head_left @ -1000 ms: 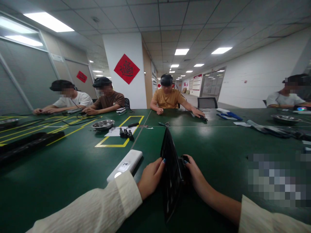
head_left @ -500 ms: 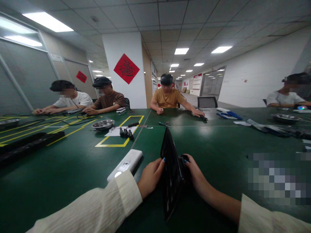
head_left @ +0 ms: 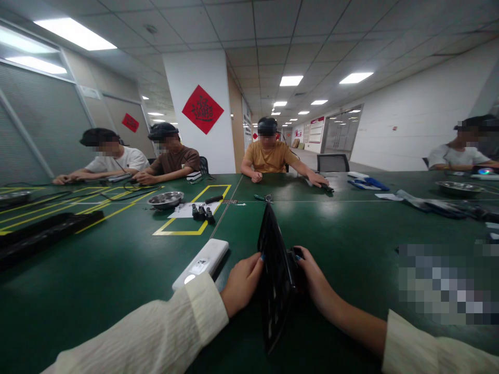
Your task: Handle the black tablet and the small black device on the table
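Little has moved since a second ago: the thin glossy black panel (head_left: 275,283) still stands on its edge on the dark green counter (head_left: 117,280), seen almost edge-on, straight ahead and close to the body; its far corner points away toward the middle of the counter; the left hand (head_left: 241,284) keeps its fingertips pressed to the panel's left face, and the right hand (head_left: 316,284) stays curled against the right face, so both hands are clamped on the panel from opposite sides; cream ribbed sleeves cover both forearms; just left of the left hand lies a white rectangular plastic device (head_left: 200,262) with a small label, flat on the counter and apart from the panel; farther off, a rectangle of yellow tape (head_left: 171,233) marks the surface, and within it sit a white paper sheet (head_left: 181,210) and a cluster of small black parts (head_left: 201,213); a round steel bowl (head_left: 166,199) stands just beside that sheet; a long black tray (head_left: 42,235) lies at the far left; across the counter a person in a mustard shirt (head_left: 268,157) sits with both arms resting on it; a red diamond-shaped paper (head_left: 202,109) hangs on the white pillar behind
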`<action>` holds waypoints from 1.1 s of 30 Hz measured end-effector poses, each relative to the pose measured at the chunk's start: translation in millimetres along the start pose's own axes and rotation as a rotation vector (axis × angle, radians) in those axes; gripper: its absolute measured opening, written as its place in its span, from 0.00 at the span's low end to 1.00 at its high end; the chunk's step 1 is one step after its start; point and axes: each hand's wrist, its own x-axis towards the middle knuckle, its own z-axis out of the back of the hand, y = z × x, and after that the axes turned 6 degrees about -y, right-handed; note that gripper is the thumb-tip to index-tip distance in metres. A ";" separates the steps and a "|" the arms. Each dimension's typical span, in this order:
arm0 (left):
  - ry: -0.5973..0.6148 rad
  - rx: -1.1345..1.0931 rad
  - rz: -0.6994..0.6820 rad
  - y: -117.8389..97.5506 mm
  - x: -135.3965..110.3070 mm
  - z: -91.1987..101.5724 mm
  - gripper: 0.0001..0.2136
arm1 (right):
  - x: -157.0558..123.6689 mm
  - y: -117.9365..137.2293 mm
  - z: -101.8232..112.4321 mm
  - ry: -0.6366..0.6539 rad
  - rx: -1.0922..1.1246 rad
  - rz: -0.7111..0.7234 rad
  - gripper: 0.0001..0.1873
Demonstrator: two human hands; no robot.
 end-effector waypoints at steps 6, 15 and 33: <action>0.042 -0.018 0.046 4.0 2.7 -3.0 0.22 | 1.2 -2.2 0.9 0.000 -0.011 0.005 0.21; -0.010 0.116 -0.034 5.9 -0.2 -4.9 0.14 | 3.3 -5.3 2.5 -0.008 -0.016 0.025 0.22; 0.016 0.051 -0.054 2.8 0.6 -1.9 0.18 | -3.4 5.3 -1.0 -0.020 -0.001 0.027 0.20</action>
